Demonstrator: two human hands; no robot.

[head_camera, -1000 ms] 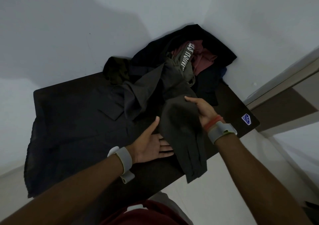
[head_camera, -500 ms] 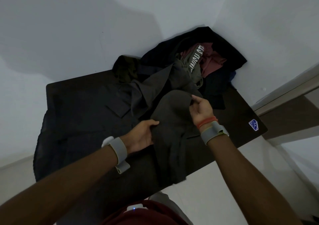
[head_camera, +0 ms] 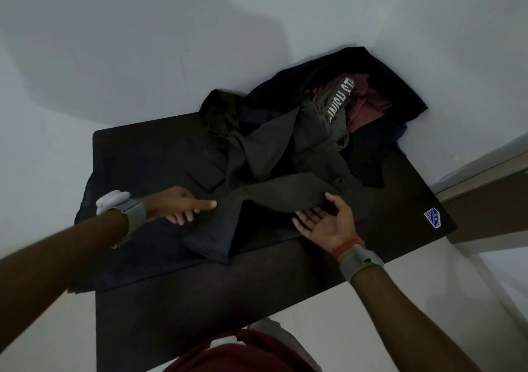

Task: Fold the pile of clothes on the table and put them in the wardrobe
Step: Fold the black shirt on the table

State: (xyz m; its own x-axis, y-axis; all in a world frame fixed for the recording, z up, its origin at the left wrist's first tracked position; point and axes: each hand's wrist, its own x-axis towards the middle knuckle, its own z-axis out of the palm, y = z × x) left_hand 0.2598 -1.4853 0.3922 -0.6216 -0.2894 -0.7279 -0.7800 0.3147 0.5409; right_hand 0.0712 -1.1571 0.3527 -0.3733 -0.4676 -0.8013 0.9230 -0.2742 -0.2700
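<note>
"Two hands at work. How do they lie?"

"The left hand [head_camera: 183,204], at nine o'clock of the grey garment [head_camera: 283,197], has its fingers straight and its forefinger laid on the cloth. The right hand [head_camera: 325,224], at four o'clock, lies palm up and spread under the garment's near edge, pinching nothing. That garment lies mid-table [head_camera: 228,294], across a dark garment [head_camera: 148,177] spread flat towards nine o'clock."

"What could go wrong?"

"Its far end seems to run into the pile [head_camera: 328,114] at one o'clock, so a hard tug could drag the heap along. In this dim light, the layer beneath might also get folded in with it."

"Counts?"

"One table, one pile, one sticker [head_camera: 433,218] at three o'clock. How many clothes are in the pile I cannot tell."
</note>
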